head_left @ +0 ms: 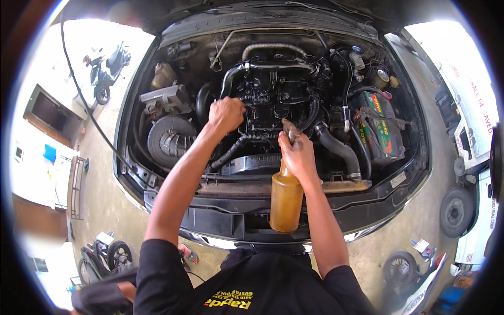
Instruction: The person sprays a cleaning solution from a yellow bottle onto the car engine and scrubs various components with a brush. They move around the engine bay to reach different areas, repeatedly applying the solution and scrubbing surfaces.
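A person in a black shirt [262, 281] leans over an open car bay. The amber bottle [286, 205] is above the bay's front edge, its base toward the wearer; the right hand [298, 149] is clamped around its neck. Farther in, the left hand [227, 114] is curled at the left side of the dark, wet-looking engine [270, 97]; whether its fingers grip anything, I cannot tell. A battery [382, 126] sits right of the engine. Beyond, at upper left, stands a scooter [111, 65].
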{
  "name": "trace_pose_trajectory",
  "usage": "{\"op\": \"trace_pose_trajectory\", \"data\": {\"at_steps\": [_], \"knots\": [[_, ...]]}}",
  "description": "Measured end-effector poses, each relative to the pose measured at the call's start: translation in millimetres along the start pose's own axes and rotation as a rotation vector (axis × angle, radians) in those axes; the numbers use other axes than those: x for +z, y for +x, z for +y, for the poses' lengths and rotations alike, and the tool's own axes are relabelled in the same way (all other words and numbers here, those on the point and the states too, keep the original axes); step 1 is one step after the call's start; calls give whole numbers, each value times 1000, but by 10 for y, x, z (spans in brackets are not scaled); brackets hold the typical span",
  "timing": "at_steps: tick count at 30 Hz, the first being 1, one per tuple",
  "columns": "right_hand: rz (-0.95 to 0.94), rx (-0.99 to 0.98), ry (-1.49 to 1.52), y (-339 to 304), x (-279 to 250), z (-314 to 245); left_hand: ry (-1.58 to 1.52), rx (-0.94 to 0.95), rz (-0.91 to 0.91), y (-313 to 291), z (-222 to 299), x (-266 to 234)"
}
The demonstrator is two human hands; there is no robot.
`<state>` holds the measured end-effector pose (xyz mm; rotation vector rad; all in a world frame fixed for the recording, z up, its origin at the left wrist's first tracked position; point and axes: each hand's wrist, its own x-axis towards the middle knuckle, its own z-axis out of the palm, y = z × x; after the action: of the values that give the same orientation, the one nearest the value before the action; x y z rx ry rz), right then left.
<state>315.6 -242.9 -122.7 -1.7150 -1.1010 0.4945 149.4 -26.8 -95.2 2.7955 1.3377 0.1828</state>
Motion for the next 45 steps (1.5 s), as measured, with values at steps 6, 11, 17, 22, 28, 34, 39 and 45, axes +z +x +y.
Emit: {"op": "trace_pose_trajectory", "data": {"at_steps": [6, 11, 17, 22, 28, 34, 39, 45], "knots": [[-58, 40, -27, 24, 18, -54, 15, -99, -18, -10, 61, 138], [-90, 20, -110, 31, 53, -84, -26, 72, -28, 81, 190, 283], [-82, 68, 17, 17, 19, -47, -22, -84, 0, 151, 25, 389], [-55, 22, 11, 0, 25, -102, -21, -126, -48, -12, 393, 495], [-107, 73, -76, -22, 55, -167, 3, -270, 73, -61, 79, 286], [-113, -27, -144, 7, 138, -189, -133, -103, -15, -189, 155, 399], [-106, 9, -105, -44, 84, -300, -24, -235, 34, -125, -9, 340], [-107, 42, -35, -48, 127, -251, -22, 103, -157, -129, 110, 121]]}}
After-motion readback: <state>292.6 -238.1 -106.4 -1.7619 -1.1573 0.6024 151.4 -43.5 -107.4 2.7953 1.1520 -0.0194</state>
